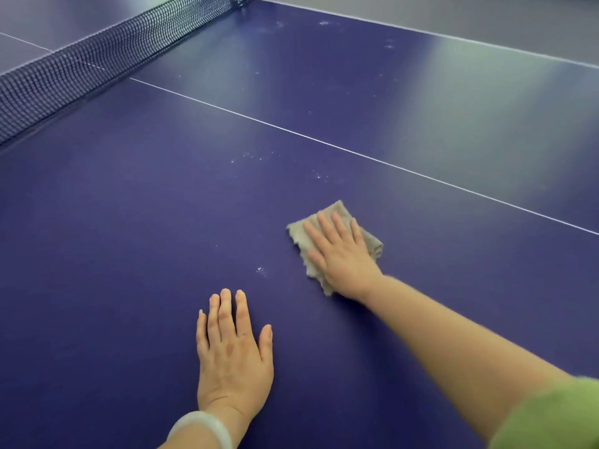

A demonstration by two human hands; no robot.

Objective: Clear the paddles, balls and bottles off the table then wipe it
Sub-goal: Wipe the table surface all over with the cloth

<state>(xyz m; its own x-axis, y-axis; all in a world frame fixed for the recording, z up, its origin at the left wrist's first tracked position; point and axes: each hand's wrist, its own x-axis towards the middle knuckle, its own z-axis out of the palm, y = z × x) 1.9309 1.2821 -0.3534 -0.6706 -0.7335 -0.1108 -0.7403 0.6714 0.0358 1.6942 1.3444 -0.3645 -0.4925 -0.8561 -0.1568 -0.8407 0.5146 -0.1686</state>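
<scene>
While lying palm-down nearest the camera, the left hand (233, 358) is resting flat on the smooth blue counter (113, 238), fingers straight and close, thumb splayed, a pale bangle (201, 427) ringing its wrist. Angling in from a green sleeve (551, 416), the bare right arm is ending in the right hand (340, 254), which is pressing a folded, ragged-edged beige cloth (340, 207) flat under spread fingers. Beside and beyond it, white specks (261, 270) are dotting the surface, a thin white line (324, 143) is crossing it, and a black mesh net (81, 69) is standing farthest.

Bright, even light here, with pale glare streaking the far side of the table (421, 76). Soft shadows only. Straight lines bow near the edges, and the near right sleeve (557, 416) is blurred.
</scene>
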